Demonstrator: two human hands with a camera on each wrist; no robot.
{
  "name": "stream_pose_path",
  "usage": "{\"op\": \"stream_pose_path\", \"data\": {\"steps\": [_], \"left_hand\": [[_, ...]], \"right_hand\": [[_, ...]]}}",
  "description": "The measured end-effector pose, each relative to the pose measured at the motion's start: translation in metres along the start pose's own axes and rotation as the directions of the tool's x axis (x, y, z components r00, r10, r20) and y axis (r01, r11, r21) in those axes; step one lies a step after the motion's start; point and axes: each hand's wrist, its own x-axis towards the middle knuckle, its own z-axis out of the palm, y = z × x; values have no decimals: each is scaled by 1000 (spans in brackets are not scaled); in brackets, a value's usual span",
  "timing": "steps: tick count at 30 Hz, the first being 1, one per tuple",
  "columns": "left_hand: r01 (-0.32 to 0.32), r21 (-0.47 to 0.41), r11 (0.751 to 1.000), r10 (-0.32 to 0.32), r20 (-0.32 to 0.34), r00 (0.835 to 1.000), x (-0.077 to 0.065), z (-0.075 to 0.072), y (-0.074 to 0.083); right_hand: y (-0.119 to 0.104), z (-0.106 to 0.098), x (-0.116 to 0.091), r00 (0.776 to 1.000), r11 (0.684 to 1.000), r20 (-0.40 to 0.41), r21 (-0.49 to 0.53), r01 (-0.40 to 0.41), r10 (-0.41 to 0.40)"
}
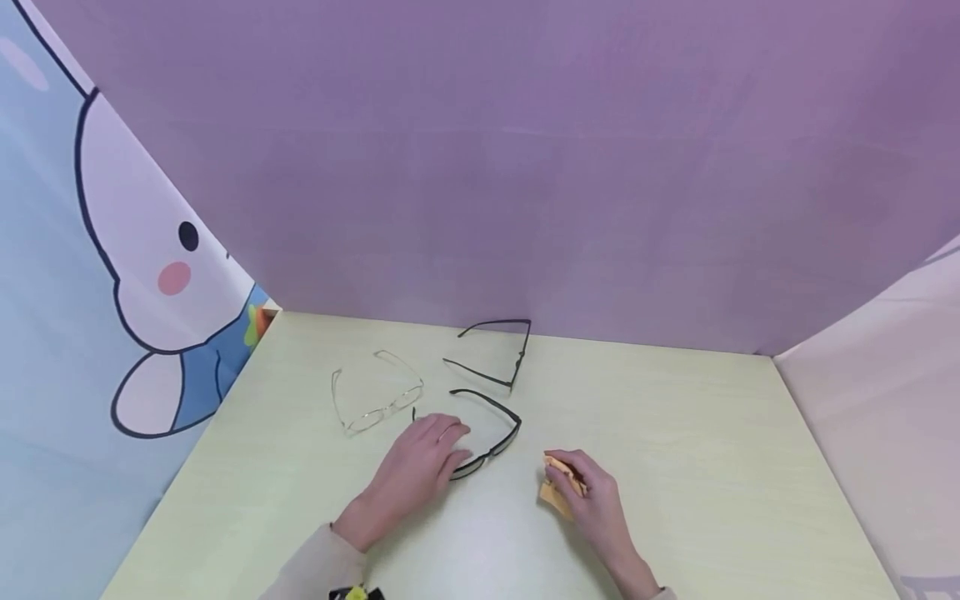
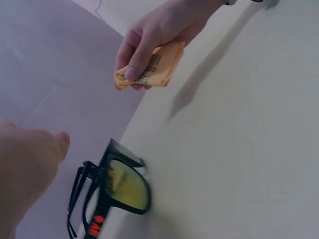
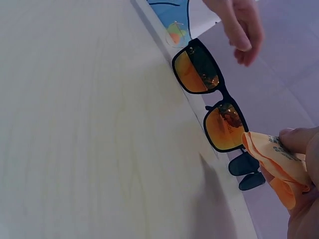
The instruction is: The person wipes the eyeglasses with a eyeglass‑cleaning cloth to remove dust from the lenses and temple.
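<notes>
Black sunglasses (image 1: 506, 443) with mirrored, orange-looking lenses (image 3: 224, 130) stand on the table, temples pointing away from me in the head view. Over their left part is my left hand (image 1: 420, 458), which hides one temple. The right wrist view shows that left hand (image 3: 238, 31) apart from the frame, fingers loosely bent and holding nothing. To the right, my right hand (image 1: 597, 500) pinches a folded orange cloth (image 1: 557, 498) between thumb and fingers. Dark print shows on the cloth (image 2: 158, 67) in the left wrist view.
Thin-rimmed clear glasses (image 1: 408, 397) lie left of the sunglasses, temples unfolded. Behind, close to the purple backdrop (image 1: 480, 208), a second dark-framed pair (image 1: 513, 385) lies with temples pointing left. A cartoon-printed sheet (image 1: 180, 333) borders the pale table (image 1: 712, 467) on the left.
</notes>
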Motion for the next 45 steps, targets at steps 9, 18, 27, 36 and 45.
{"op": "stream_pose_path", "data": {"steps": [9, 18, 27, 36, 45], "left_hand": [[86, -1, 996, -83, 242, 967, 59, 8, -16], [188, -43, 981, -155, 403, 902, 100, 39, -16], [264, 40, 964, -248, 498, 831, 118, 65, -3], [155, 162, 975, -216, 496, 841, 124, 69, 4], [132, 144, 981, -175, 343, 923, 119, 44, 7]], "right_hand": [[-5, -4, 2, 1000, 1000, 19, 12, -21, 21], [-4, -5, 1, 996, 997, 15, -2, -83, 83], [-3, -3, -1, 1000, 1000, 5, 24, -11, 10], [-6, -3, -1, 1000, 1000, -17, 9, 3, -3], [-7, -8, 2, 999, 999, -34, 13, 38, -37]]}}
